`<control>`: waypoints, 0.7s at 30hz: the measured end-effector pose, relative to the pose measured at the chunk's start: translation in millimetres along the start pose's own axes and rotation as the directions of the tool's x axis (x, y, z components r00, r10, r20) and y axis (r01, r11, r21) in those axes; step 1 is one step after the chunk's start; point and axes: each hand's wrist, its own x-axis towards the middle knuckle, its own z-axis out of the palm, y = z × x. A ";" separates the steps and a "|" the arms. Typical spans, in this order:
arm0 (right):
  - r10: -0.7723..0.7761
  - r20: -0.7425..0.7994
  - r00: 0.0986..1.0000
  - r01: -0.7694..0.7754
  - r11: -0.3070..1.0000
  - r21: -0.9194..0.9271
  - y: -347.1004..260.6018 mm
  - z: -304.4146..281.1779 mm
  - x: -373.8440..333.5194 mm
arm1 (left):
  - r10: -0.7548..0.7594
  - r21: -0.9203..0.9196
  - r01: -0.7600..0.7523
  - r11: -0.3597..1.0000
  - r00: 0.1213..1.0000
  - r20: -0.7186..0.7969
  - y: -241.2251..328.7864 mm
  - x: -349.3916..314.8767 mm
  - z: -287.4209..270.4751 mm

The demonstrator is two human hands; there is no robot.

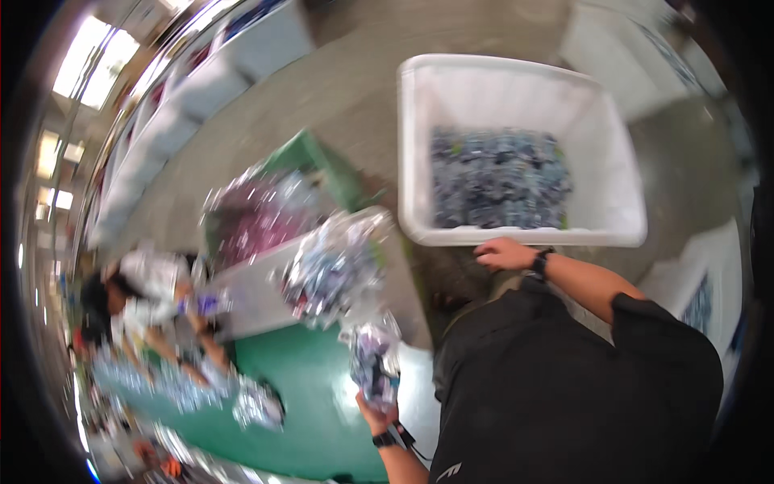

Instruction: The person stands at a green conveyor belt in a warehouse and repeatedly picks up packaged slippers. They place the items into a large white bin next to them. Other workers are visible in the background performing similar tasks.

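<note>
My left hand (377, 415) grips the lower end of a clear plastic bag (376, 363) with dark, bluish folded contents, above the green table. Just outside the near rim of a white bin (524, 236) is my right hand (506, 254), fingers loosely curled in, with no object visible in it. I cannot tell if it touches the rim. Inside the bin lie rows of plastic-wrapped dark grey-blue packs (500, 179). A heap of similar clear-bagged packs (334, 266) sits at the table's end, beyond the bag in my left hand.
A green-edged container (322, 161) holds pink, shiny wrapped goods. Co-workers (141, 298) handle bagged items along the green table (314, 403) at left. More white bins (270, 36) line the far left, with another white bin (713, 282) at right.
</note>
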 end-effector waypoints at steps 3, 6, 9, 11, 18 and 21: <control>-0.093 0.118 0.989 0.069 0.978 0.195 -43.9 -5.3 0.3 | -0.158 0.313 0.097 0.945 0.972 0.176 -17.5 -15.4 98.9; 0.036 0.375 0.926 -0.207 0.881 0.426 -73.8 -19.9 -4.3 | -0.190 0.587 -0.003 0.809 0.945 0.266 -33.7 6.7 169.5; -0.003 0.603 0.797 -0.350 0.813 0.466 -84.3 -47.1 -16.0 | -0.418 0.776 -0.021 0.630 0.833 0.362 -43.9 45.0 227.1; -0.002 0.542 0.840 -0.392 0.689 0.610 -65.5 -65.7 -25.4 | -0.445 0.831 -0.101 0.546 0.806 0.391 -69.4 50.4 285.0; -0.087 0.392 0.916 -0.297 0.512 0.806 30.7 -155.9 -76.0 | -0.446 0.736 0.002 0.677 0.796 0.409 -174.3 72.7 392.2; -0.033 0.113 0.993 -0.080 0.513 0.855 85.3 -182.3 -95.3 | -0.366 0.772 0.004 0.636 0.882 0.297 -204.9 90.3 394.4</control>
